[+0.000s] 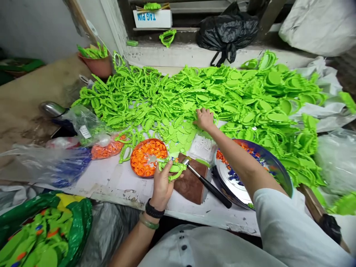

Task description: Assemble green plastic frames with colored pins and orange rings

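My left hand (162,187), with a black band and a bangle at the wrist, is closed on a green plastic frame (175,170) with a toothed edge. Small blue and orange bits show at its top. My right hand (205,119) reaches out to the near side of a big heap of green plastic parts (222,89). Its fingers are bent down among them, and what they pinch is hidden. Loose flat green ovals (182,135) lie just left of that hand. A hammer (208,184) with a black handle rests on a brown block (191,181) beside my left hand.
An orange bowl (132,163) holds small orange rings. Under my right arm stands a large round basin (286,178) with orange and blue pieces. Small white parts (200,146) lie between them. Plastic bags (69,163) are at left; a green sack (83,215) holds finished-looking pieces.
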The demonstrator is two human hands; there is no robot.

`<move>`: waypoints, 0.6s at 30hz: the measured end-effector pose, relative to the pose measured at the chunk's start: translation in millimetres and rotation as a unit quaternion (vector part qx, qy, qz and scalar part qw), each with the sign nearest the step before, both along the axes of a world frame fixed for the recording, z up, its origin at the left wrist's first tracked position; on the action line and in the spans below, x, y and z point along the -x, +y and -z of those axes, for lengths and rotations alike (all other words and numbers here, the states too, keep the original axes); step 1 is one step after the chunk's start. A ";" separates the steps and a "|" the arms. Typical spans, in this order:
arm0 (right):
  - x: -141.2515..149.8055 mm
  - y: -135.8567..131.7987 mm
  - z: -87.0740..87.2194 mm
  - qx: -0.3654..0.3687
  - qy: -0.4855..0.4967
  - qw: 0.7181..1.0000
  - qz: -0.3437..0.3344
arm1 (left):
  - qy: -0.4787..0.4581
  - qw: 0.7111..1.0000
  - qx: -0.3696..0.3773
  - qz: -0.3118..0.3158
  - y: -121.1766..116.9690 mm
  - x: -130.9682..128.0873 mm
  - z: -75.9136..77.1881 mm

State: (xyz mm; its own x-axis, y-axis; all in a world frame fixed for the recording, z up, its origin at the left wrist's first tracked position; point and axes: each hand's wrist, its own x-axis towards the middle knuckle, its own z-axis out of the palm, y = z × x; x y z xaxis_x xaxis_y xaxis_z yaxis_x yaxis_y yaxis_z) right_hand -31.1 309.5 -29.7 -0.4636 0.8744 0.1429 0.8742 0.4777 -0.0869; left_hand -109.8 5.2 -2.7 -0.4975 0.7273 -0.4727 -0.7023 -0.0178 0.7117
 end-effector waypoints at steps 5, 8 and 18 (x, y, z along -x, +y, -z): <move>36.1 -9.5 -6.7 0.020 0.011 0.972 -0.235 | -0.017 1.000 0.010 0.024 2.1 -5.4 -4.3; 49.6 -11.4 -14.4 0.057 0.022 0.966 -0.251 | -0.012 1.000 0.011 0.017 -6.0 -0.5 -6.4; 26.1 -58.6 -3.3 0.140 0.024 0.967 -0.212 | -0.025 1.000 0.000 0.018 -24.0 1.9 -3.7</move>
